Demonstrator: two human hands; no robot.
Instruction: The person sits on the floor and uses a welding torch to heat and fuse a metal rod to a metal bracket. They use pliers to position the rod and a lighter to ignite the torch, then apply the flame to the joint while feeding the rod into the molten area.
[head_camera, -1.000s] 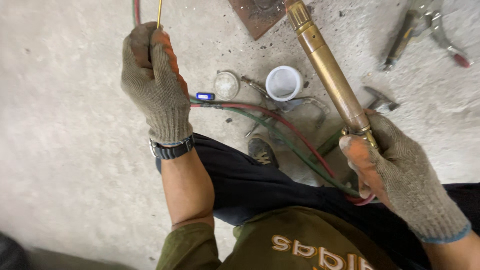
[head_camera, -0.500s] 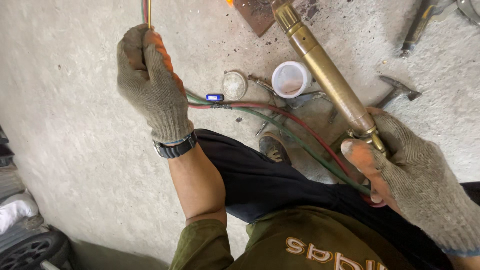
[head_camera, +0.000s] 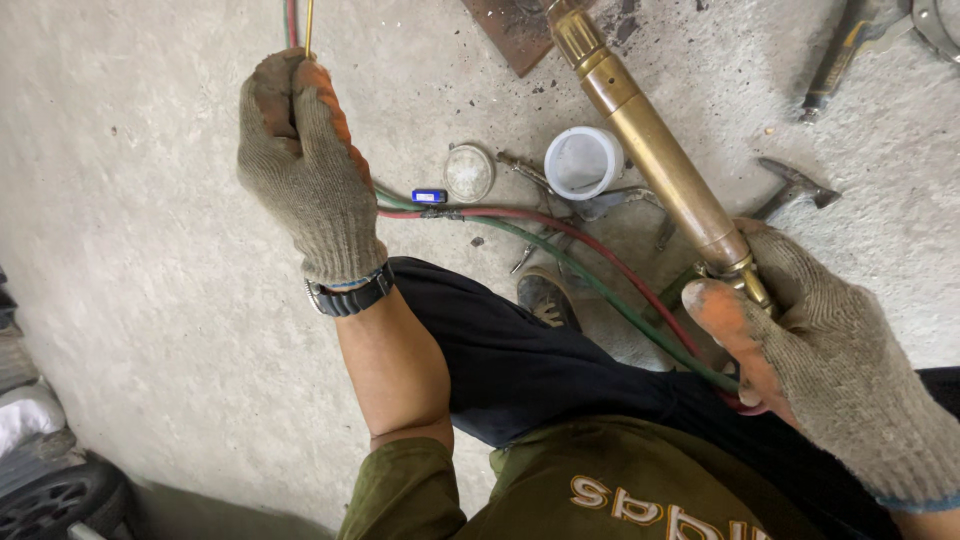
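Note:
My left hand (head_camera: 305, 165), in a grey knit glove with orange fingertips, is closed around a thin brass-coloured rod (head_camera: 309, 25) that runs up out of the top edge. My right hand (head_camera: 830, 350), gloved the same way, grips the base of a long brass torch (head_camera: 650, 150) that slants up to the top of the view. A red hose (head_camera: 590, 245) and a green hose (head_camera: 600, 290) run from the torch base across the concrete floor and under my left hand.
A white plastic cup (head_camera: 583, 160) and a small round clear lid (head_camera: 469, 172) sit on the floor beside a blue lighter (head_camera: 430, 196). A rusty metal plate (head_camera: 510, 30) lies at the top. Hand tools (head_camera: 840, 55) lie at the upper right; a tyre (head_camera: 60, 495) is at the lower left.
The view has shifted slightly; both hands keep their grips. The left hand and rod sit a little lower and to the right in the view than before.

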